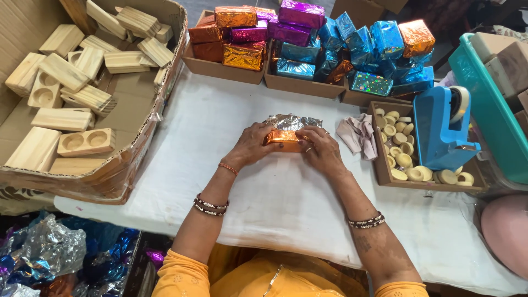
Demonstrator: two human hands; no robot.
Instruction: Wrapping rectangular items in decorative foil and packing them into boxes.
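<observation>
Fingers curled shut — left hand (250,146) and right hand (320,149) pinch small orange foil-wrapped block (284,137) between them | silver foil flap at far side

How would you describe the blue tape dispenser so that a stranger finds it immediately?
Look at the white table, right side. The blue plastic tape dispenser stands in the brown tray of small cream rings. It alone is tall, blue and solid.
</observation>
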